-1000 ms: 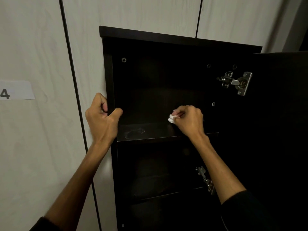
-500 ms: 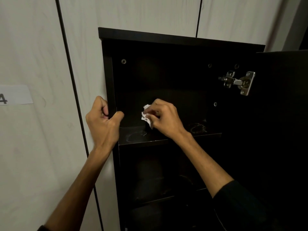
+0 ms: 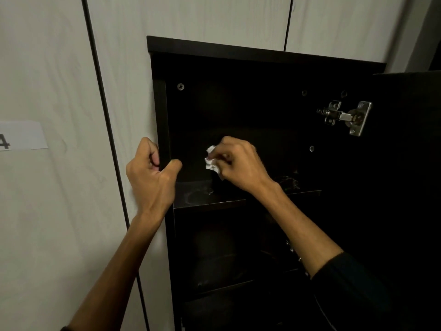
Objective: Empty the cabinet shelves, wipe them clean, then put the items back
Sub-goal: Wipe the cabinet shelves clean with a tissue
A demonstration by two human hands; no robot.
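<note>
Fingers of the left hand (image 3: 152,173) grip the cabinet (image 3: 238,51) left edge while the right hand (image 3: 238,163) pinches a crumpled white wipe (image 3: 211,161) above the shelf (image 3: 210,199) front-left corner, lower shelves lost in darkness.

We see the upper bay of the dark cabinet (image 3: 238,103) open in front, with room above our right hand (image 3: 241,163) and its crumpled tissue (image 3: 211,161). Our left hand (image 3: 152,173) clamps the left side panel (image 3: 160,120), narrowing that edge. The shelf (image 3: 210,197) bounds the bay below; the hinge (image 3: 346,117) and open door (image 3: 405,163) crowd the right
</note>
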